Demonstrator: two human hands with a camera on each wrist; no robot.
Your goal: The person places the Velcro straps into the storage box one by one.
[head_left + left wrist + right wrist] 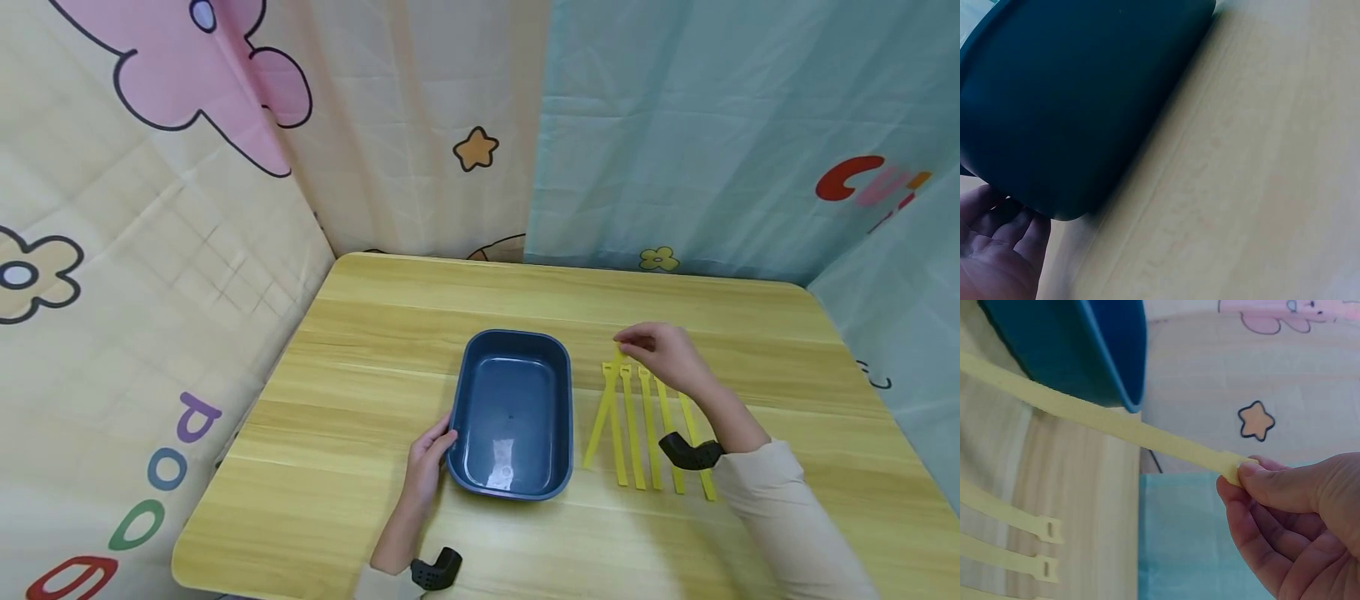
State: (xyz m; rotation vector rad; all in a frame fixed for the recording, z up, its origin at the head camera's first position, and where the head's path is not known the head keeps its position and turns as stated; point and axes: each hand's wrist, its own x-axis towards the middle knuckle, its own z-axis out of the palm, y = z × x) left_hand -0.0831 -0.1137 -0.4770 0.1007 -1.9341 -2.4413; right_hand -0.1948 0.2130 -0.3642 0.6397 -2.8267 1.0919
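Observation:
A dark blue plastic tub [513, 408] sits on the table, nothing inside it. At its near left side my left hand [427, 458] grips the wall, thumb at the rim; the left wrist view shows curled fingers [1030, 240] against the tub's outside. To the right of the tub, my right hand [667, 354] pinches the far end of a yellow hook-and-loop cable tie [1097, 419] between thumb and fingertips. That tie slants down toward the tub, crossing above the other yellow ties [632, 429], several lying side by side with slotted heads away from me. My right forearm partly hides them.
The wooden table [360, 367] has rounded corners. Printed curtains [405, 125] hang along its back and sides. A black wrist camera [690, 452] sits on the right wrist, above the ties, and another [437, 570] on the left wrist.

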